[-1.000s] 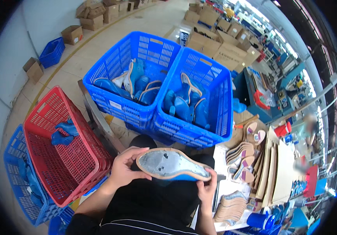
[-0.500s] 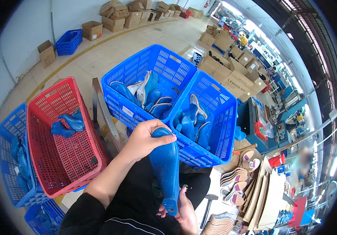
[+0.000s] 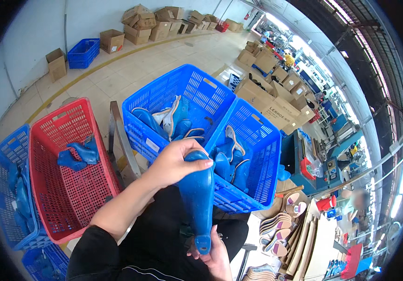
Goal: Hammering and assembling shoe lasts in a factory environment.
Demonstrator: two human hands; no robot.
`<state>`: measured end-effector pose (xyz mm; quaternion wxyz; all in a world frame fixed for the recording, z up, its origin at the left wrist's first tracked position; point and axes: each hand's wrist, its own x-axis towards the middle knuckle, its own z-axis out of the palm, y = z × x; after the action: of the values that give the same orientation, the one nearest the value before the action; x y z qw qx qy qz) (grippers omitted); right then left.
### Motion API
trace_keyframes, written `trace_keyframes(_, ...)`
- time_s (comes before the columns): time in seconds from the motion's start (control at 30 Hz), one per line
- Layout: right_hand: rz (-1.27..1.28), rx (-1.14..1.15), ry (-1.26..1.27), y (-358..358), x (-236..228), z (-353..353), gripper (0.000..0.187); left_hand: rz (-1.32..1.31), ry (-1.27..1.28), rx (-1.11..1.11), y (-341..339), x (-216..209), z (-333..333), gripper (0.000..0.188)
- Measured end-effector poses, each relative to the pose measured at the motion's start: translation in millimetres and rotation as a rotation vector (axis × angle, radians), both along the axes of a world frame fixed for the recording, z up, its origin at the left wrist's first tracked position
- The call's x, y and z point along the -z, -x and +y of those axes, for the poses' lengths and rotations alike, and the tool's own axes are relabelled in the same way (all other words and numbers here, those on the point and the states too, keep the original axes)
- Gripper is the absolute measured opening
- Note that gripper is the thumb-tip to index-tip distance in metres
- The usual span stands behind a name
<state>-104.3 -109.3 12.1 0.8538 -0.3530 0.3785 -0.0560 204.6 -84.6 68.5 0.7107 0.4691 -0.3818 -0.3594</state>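
A glossy blue shoe last (image 3: 197, 199) stands lengthwise between my two hands, over my dark-clothed lap. My left hand (image 3: 175, 161) is closed around its upper, rounded end, with the thumb laid across the front. Lower down, my right hand (image 3: 219, 257) cups the narrow end, which has a small hole. The right thumb lies along the side, and the other fingers are partly hidden behind the last. Just beyond my left hand are two blue crates, the left crate (image 3: 138, 124) and the right crate (image 3: 269, 161); both contain blue lasts, several with pale-edged soles attached.
To the left, a red crate (image 3: 54, 187) holds a few blue lasts, beside another blue crate (image 3: 5, 196). A hammer (image 3: 246, 255), stacked insoles (image 3: 278, 227) and cardboard strips (image 3: 300, 243) lie at right. Cardboard boxes (image 3: 262, 100) and machines stand farther off.
The last has turned slightly in my hands, its narrow end showing a different angle. Both hands keep their hold. The crates sit a little lower in view.
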Motion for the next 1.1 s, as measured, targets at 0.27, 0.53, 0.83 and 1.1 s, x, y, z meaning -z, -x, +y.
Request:
trace_keyframes(0.27, -0.289, 0.073, 0.12, 40, 20, -27, 0.071, -0.399, 0.151, -0.522, -126, -22, -49, 0.027)
trace_keyframes(0.53, -0.12, 0.247, 0.282, 81, 16, -35, 0.074, -0.772, 0.028, -0.757, -222, 74, -149, 0.031)
trace_keyframes(0.83, -0.023, 0.234, 0.215, 69, 6, -29, 0.068, -0.605, -0.269, -0.737, -306, 163, -156, 0.031)
trace_keyframes(1.1, -0.008, 0.159, 0.266, 42, 8, -38, 0.062, -0.442, -0.341, -0.881, -356, 205, -125, 0.023)
